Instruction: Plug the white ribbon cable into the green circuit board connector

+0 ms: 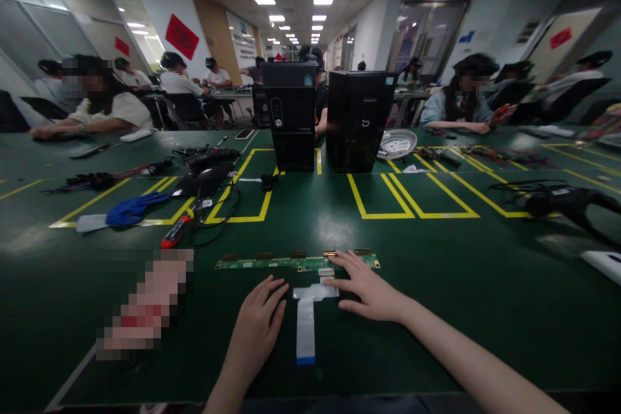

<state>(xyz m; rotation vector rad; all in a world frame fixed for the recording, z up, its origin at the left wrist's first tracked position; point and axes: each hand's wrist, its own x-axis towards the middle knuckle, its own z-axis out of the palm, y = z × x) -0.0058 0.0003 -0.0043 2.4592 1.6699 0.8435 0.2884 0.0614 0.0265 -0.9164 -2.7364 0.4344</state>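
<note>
A long, narrow green circuit board (pixel 262 264) lies crosswise on the green table in front of me. From its connector a white flat ribbon cable (pixel 305 320) runs toward me, bent at an angle and ending in a blue tip. My right hand (pixel 366 288) rests at the board's right part, fingers spread, some over the board and others near the cable's upper end. Left of the cable is my left hand (pixel 259 314), its fingers loosely extended and apart from the board, with nothing in them.
Two black computer towers (pixel 295 116) stand ahead. On the left lie a red-black screwdriver (pixel 177 230), a blue glove (pixel 133 208) and a tangle of cables. A white basket (pixel 398 143) sits behind the right tower (pixel 356 119); a black cabled device (pixel 557 200) lies right. Several people sit around.
</note>
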